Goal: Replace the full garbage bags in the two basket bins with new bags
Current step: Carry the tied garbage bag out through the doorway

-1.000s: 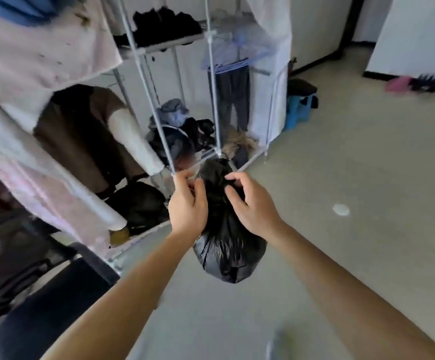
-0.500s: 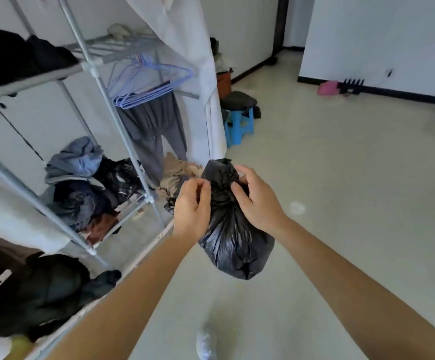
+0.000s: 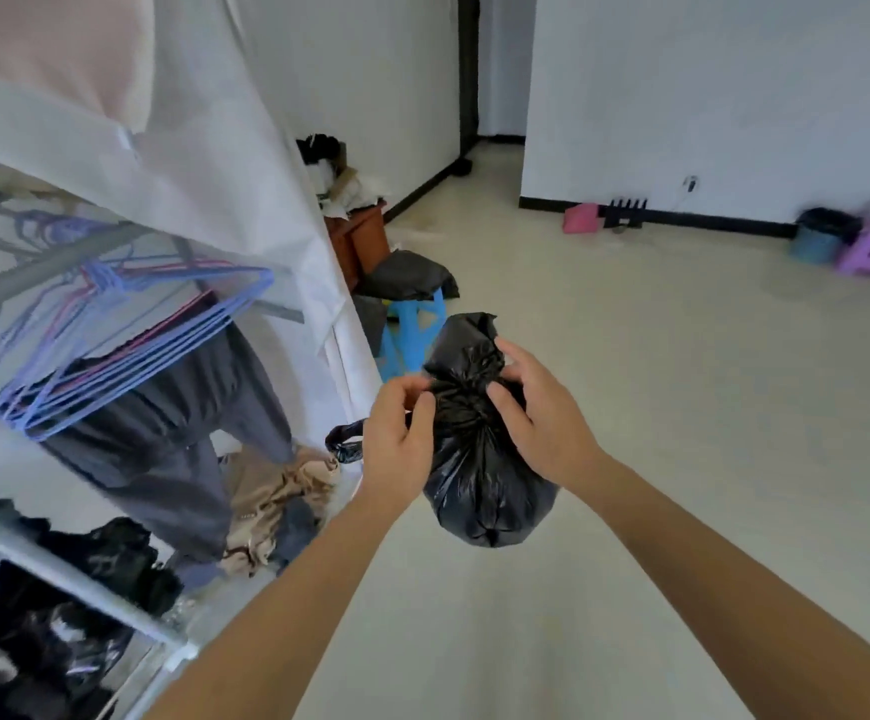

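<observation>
My left hand (image 3: 399, 439) pinches one gathered strip of black plastic between thumb and forefinger, and my right hand (image 3: 536, 407) curls its fingers over the other side of the same bunched neck, so both are closed on the garbage bag (image 3: 479, 459) and neither is free. I hold it this way, I judge, because I am tying it shut: the neck is cinched tight between my fingertips, a ruffle of loose plastic stands up just above them, and a short tail of bag (image 3: 344, 444) sticks out past my left knuckles. Below my fingers the bag hangs round and taut in the air, clear of the floor (image 3: 630, 407), so it looks full, though what is inside I cannot see through the black film. Just beyond my hands stands a blue stool (image 3: 412, 330) with a dark cloth on top, and to my left the wardrobe rack (image 3: 110, 241) holds purple hangers and grey trousers. Far off to the right, against the wall, sits a small round bin (image 3: 820, 239) with a dark lining, blurred; whether it is one of the two basket bins I cannot tell.
</observation>
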### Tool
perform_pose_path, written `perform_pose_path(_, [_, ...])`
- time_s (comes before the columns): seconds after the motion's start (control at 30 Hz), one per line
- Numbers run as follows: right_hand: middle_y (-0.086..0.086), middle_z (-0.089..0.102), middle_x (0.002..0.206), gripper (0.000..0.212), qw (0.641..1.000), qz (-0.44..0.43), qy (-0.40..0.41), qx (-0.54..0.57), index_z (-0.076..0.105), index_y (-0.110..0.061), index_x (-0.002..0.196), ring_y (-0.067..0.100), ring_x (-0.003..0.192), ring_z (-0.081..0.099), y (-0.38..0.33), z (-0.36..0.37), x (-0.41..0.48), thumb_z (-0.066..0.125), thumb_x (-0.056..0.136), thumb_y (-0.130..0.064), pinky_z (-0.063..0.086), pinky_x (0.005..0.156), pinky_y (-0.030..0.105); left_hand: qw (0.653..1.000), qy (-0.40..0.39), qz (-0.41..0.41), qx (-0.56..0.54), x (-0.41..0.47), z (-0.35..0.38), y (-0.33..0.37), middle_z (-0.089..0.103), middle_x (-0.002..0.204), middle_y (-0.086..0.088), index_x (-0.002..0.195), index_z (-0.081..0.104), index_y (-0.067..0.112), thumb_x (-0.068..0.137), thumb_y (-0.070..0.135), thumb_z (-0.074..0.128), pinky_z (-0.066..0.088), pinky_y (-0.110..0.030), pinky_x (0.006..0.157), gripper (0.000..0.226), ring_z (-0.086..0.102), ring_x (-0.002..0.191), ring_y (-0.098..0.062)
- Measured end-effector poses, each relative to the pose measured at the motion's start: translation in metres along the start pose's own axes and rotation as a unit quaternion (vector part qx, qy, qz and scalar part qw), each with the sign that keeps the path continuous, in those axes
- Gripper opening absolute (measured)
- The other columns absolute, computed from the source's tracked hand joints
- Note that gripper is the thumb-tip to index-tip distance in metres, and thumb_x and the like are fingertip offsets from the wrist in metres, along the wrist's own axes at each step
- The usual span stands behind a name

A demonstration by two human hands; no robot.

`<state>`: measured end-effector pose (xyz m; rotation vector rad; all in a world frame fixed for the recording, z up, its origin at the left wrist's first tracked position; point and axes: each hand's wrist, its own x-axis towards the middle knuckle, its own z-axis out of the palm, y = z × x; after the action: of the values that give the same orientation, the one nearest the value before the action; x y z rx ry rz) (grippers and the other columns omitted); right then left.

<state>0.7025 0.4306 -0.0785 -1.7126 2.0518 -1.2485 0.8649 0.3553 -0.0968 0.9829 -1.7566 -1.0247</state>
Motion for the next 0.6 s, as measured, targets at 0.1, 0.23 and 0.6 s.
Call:
perform_pose_path(0.1, [-0.005,0.059,0.119,0.051,1.000,0.012,0.023,0.000,0.033,-0.023,0.150,0.010,0.112,0.054,0.058,-0.006,0.075,0.046,0.102,-0.031,0.043,0.098,0.030,0.999,-0.033,0.015,-0.007,0.084,0.051,-0.019,0.065,0.097,0.006,0.104,0.059,0.021,0.093,0.027,0.046,0.050,-0.031,0.083,0.019,0.062,0.092,-0.013])
perform_pose_path(0.23, [-0.010,0.057,0.111,0.050,0.999,0.008,0.048,0.005,0.034,-0.025,0.149,0.009,0.108,0.055,0.145,-0.016,0.177,0.047,0.102,-0.030,0.044,0.096,0.031,0.997,-0.071,0.001,-0.021,0.198,0.129,-0.046,0.065,0.097,0.005,0.104,0.060,0.019,0.099,0.017,0.047,0.049,-0.029,0.083,0.014,0.062,0.092,-0.011])
perform_pose_path(0.6, [-0.011,0.057,0.106,0.051,0.997,0.006,0.063,0.036,0.034,-0.024,0.150,0.003,0.100,0.054,0.288,-0.054,0.496,0.050,0.101,-0.027,0.036,0.086,0.009,0.986,-0.093,0.082,0.112,0.507,0.251,-0.058,0.059,0.105,0.018,0.125,0.055,0.018,0.098,0.028,0.057,0.046,-0.028,0.088,0.029,0.056,0.099,0.000])
